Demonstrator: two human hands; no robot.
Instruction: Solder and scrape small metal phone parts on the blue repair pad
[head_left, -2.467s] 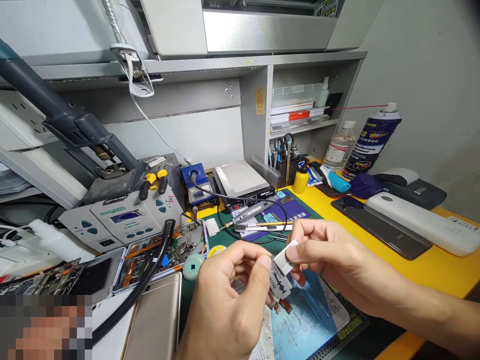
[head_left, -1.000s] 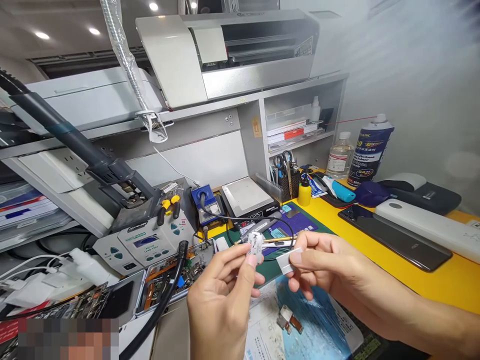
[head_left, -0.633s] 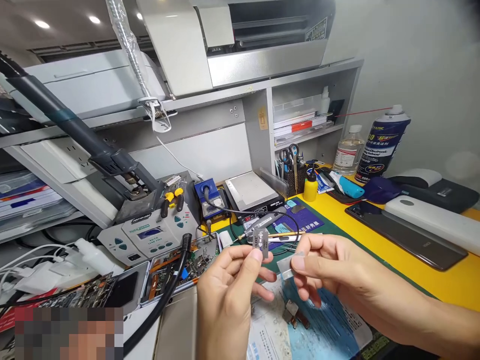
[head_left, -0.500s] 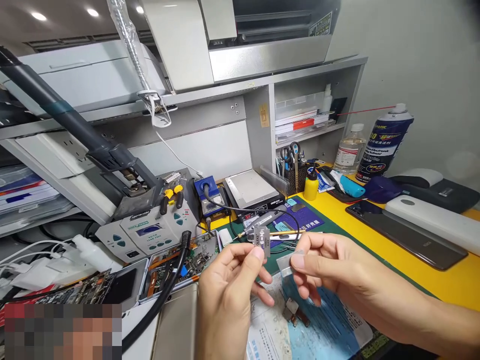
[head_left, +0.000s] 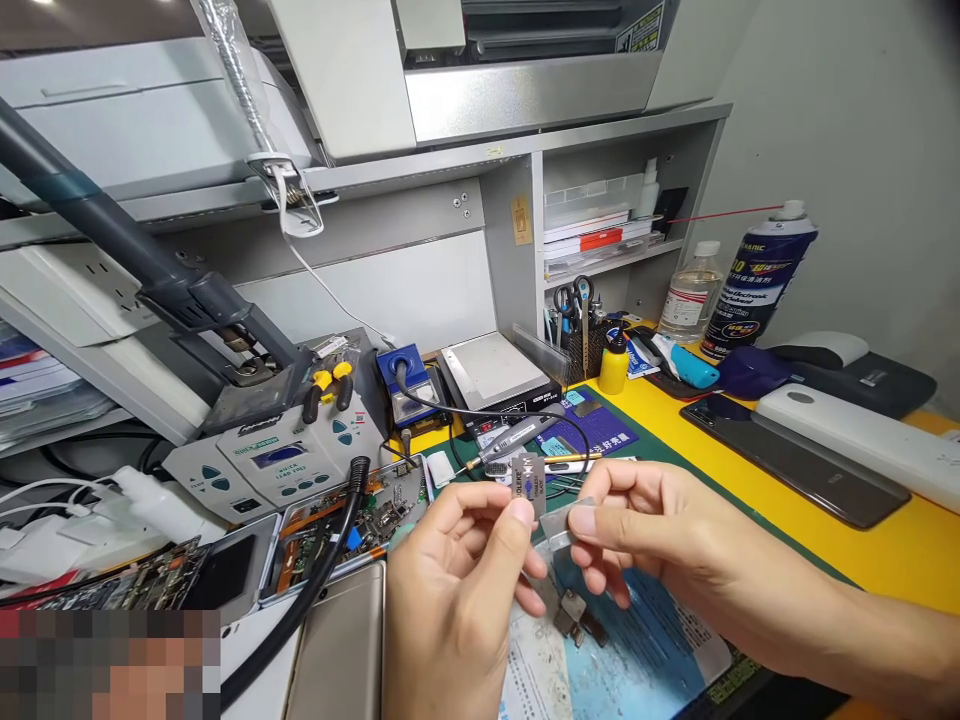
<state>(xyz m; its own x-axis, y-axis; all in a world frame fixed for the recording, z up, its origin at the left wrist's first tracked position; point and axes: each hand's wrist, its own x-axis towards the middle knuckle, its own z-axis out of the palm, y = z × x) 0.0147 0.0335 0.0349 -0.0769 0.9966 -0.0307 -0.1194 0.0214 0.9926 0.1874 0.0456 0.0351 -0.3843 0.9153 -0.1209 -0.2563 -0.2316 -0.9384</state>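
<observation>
Between the thumb and index finger of my left hand is a grey razor blade, upright, with dark lettering and a slotted middle. My right hand pinches a creased, greyish, slightly see-through wrapper, close beside the blade. Whether the wrapper touches the blade, I cannot tell. Below both hands, a small metal phone part with flat connectors lies on a blue and white printed sheet.
To the left stand a grey soldering station, a black hose and a tray of circuit boards. At the right lie a dark phone and a white bar. A spray can and clear bottle stand behind.
My right hand and the wrapper have come nearer to the blade in my left hand. The view has shifted slightly, so the bench appears a little further left.
</observation>
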